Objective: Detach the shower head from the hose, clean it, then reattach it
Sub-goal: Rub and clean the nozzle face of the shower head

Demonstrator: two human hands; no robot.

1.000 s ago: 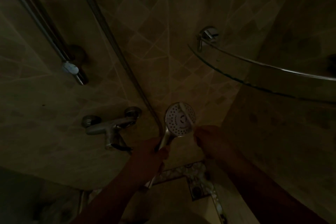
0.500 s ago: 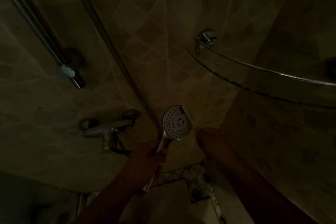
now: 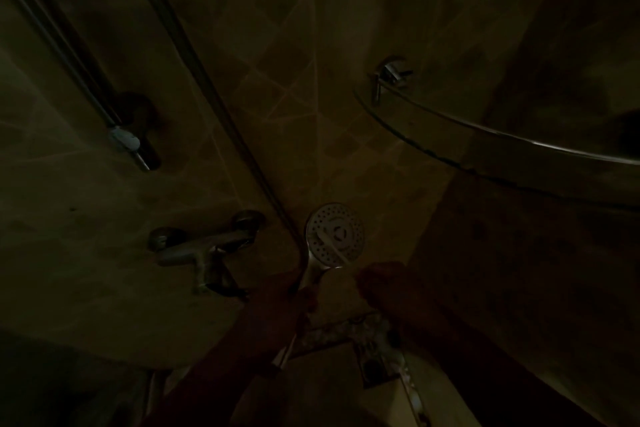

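Note:
The round shower head [image 3: 341, 222] faces me low in the middle, its white perforated face lit in the dark stall. My left hand [image 3: 277, 302] is shut around its chrome handle just below the head. A thin white brush [image 3: 327, 244] lies diagonally across the lower left of the face. Its near end runs toward my right hand [image 3: 381, 284], which is closed on it just right of the head. The metal hose [image 3: 207, 87] slants down from the top left and ends beside the handle; the joint is hidden by my left hand.
A chrome mixer tap [image 3: 204, 248] juts from the tiled wall left of my hands. A slide rail with its bracket [image 3: 124, 142] stands at upper left. A curved glass corner shelf [image 3: 485, 135] hangs at the right. A mosaic tile band [image 3: 346, 328] runs below.
The white brush has moved from the upper right rim of the head down across its lower left face. Both hands keep their hold, and the view has shifted slightly.

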